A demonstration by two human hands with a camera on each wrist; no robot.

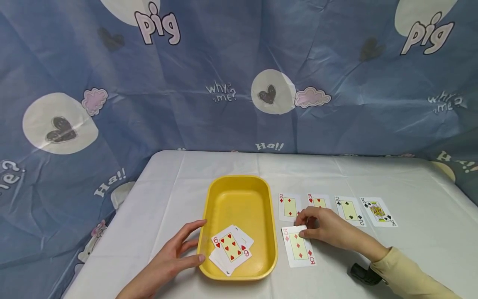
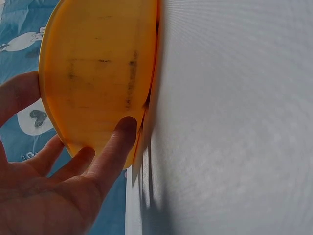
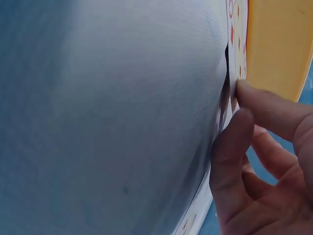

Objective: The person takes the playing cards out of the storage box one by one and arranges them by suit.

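Note:
My right hand (image 1: 332,228) pinches the top right corner of a three of diamonds (image 1: 298,251) between thumb and finger. In the right wrist view, the fingertips (image 3: 242,88) meet at the edge of this card. It lies close over the white table, just right of a yellow tray (image 1: 271,207). Against the tray's left side rests my left hand (image 1: 169,253), fingers spread and loosely extended, touching the outer wall (image 2: 98,58). A six of hearts (image 1: 230,247) tops several overlapping cards inside the tray.
Behind my right hand runs a row of face-up cards: two of diamonds (image 1: 287,203), three of hearts (image 1: 318,201), two of clubs (image 1: 349,211) and king of spades (image 1: 378,211). A blue printed cloth (image 1: 224,54) hangs beyond the white table (image 1: 179,182).

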